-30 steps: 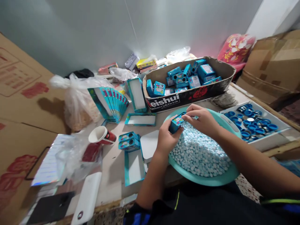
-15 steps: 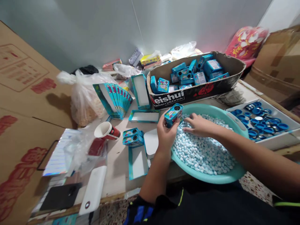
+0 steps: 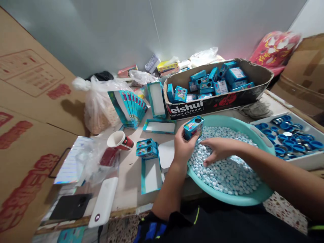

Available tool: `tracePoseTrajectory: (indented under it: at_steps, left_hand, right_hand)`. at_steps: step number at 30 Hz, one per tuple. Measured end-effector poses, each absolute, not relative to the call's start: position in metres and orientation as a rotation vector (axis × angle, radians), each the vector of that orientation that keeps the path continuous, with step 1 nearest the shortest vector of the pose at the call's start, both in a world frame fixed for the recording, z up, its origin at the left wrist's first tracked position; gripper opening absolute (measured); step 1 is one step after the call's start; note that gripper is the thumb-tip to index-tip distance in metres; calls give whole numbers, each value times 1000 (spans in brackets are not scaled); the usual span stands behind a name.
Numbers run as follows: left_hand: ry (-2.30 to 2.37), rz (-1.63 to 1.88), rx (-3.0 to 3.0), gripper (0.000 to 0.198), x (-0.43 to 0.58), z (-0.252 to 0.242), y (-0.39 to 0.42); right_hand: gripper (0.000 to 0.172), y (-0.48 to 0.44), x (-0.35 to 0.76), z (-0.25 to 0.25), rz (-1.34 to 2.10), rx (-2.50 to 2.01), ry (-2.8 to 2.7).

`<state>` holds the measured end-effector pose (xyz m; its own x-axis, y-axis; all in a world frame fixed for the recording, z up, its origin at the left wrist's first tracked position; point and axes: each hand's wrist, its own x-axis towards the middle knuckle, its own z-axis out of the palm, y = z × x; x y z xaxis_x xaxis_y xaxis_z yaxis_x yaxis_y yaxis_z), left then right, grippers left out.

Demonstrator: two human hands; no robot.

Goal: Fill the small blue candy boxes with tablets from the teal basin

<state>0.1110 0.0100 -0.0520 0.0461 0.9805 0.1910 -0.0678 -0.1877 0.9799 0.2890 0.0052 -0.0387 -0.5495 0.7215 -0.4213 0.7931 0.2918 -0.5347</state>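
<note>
From my remote seat I see the small blue printed box (image 3: 193, 127) held up over the near-left rim of the round teal plastic basin (image 3: 254, 199), with the round hole in its top end facing up. My left hand (image 3: 183, 146) is clasped around the lower part of the box, thumb on one side and fingers on the other. My right hand (image 3: 219, 150) lies palm down just beside it, fingers bent into the heap of pale blue tablets (image 3: 227, 173) that fills the basin. I cannot tell whether it has any pinched.

Behind the basin stands a long brown cardboard tray (image 3: 222, 100) piled with more blue boxes. To the right, a flat white tray (image 3: 307, 162) holds blue round caps (image 3: 291, 143). On the pale counter (image 3: 126, 184) left of my left hand, two more blue boxes (image 3: 146, 149) lie stacked. A red-and-white paper cup (image 3: 120, 140) lies on its side near them. Farther back is a fan of flat teal cartons (image 3: 131, 108).
</note>
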Motion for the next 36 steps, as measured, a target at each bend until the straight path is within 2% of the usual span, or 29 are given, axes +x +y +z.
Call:
tracePoseTrajectory:
  at_steps: [2,4,10,13,17,28,32,36]
  left_hand:
    - [1033,1308,1343,44,111,-54,11]
    - [1039,1286,1362,43,110,-54,11]
    - [1060,1281,1367,42,112,-51,9]
    - [1060,1274,1375,42,113,-52,10]
    - [1085,1240,1416,43,111,-54,12]
    - [1031,990,1750,46,113,-51,5]
    - [915,909,1847,45,113,-50,5]
    - [874,910,1866,46,113,-48,6]
  right_hand:
    - [97,5,287,-36,-1173,1471,2379]
    - [87,4,287,-35,-1191,1491,2366]
    - [27,-1,291,-33,-1084,1534,2576]
    - [12,0,299,-26,-1160,1547,2641]
    - [8,1,310,-7,-1507,1629,2577]
    - [19,9,315,0,-2980,2053,2114]
    - [21,11,303,-2,-3241,2208,2061]
    - [23,11,292,-7,-3220,2291,2152]
